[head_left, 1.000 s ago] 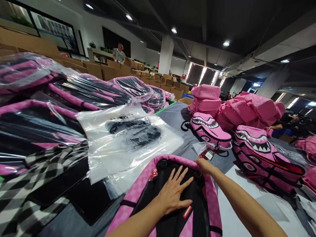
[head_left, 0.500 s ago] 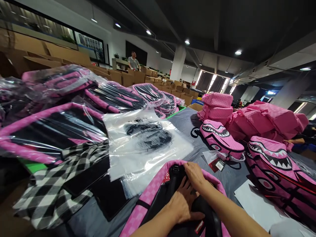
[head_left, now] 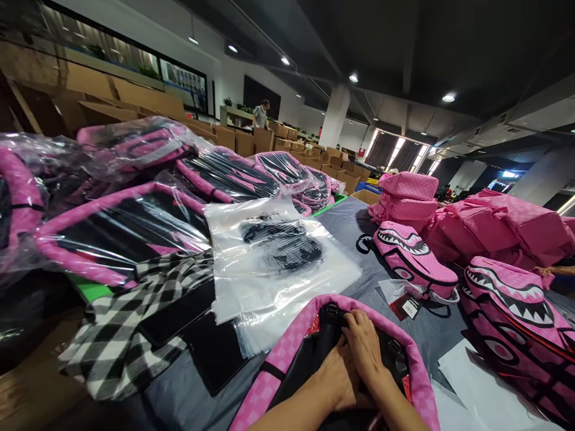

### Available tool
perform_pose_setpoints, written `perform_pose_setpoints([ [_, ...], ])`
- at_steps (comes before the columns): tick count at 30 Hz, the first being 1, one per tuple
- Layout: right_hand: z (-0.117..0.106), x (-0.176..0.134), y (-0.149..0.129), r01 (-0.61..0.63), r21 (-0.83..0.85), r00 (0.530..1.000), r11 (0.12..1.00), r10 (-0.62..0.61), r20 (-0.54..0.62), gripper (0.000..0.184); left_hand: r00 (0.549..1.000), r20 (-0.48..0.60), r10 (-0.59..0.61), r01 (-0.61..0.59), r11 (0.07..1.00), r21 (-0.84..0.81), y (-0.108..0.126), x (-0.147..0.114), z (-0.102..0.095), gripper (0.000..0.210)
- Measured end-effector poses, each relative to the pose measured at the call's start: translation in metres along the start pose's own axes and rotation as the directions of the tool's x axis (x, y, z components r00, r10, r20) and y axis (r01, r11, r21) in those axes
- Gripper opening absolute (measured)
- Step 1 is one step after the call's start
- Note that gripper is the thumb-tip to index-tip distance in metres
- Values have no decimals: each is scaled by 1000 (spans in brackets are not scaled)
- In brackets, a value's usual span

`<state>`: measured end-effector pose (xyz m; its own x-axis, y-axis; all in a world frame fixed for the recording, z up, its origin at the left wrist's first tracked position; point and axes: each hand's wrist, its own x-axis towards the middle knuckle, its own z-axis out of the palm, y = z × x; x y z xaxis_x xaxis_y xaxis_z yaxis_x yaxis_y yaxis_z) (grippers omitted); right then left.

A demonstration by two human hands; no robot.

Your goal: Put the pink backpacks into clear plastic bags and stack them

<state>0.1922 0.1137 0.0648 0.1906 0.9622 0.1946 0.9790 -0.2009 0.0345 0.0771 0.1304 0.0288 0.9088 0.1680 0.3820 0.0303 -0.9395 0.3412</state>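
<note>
A pink checkered backpack (head_left: 291, 346) with a black back panel lies in front of me, straps side up. My left hand (head_left: 338, 376) rests low on the black panel, its fingers mostly hidden under the other hand. Over it, my right hand (head_left: 365, 347) has its fingers bent and close together near the top of the panel; what they hold, if anything, is hidden. A black buckle (head_left: 331, 309) shows at the upper left of the panel. Beyond the backpack lie clear plastic bags (head_left: 287, 263) with black print.
Plastic-wrapped backpacks (head_left: 130, 233) are heaped at the left, behind a checked cloth (head_left: 112, 335) and flat black items (head_left: 215, 353). Pink shark-mouth bags (head_left: 415, 257) and a pink pile (head_left: 494, 227) stand at the right. Cardboard boxes (head_left: 245, 143) and a person (head_left: 260, 114) are farther back.
My view has swung slightly left. My right hand has shifted down over my left hand, whose spread fingers are now covered. The distant person has turned.
</note>
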Motion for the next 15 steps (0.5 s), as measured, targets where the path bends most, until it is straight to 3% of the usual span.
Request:
perform_pose_setpoints([
  [5, -19, 46, 5, -17, -99, 978, 995, 37, 204, 19, 998, 54, -43, 48, 995, -88, 1, 2, -7, 91],
  [9, -33, 82, -1, -8, -182, 957, 983, 61, 284, 18, 994, 79, -79, 91, 982, -163, 0, 4, -7, 92],
  [15, -49, 96, -20, 210, -160, 926, 964, -144, 348, 43, 986, 113, -122, 136, 984, -119, -4, 7, 11, 94],
])
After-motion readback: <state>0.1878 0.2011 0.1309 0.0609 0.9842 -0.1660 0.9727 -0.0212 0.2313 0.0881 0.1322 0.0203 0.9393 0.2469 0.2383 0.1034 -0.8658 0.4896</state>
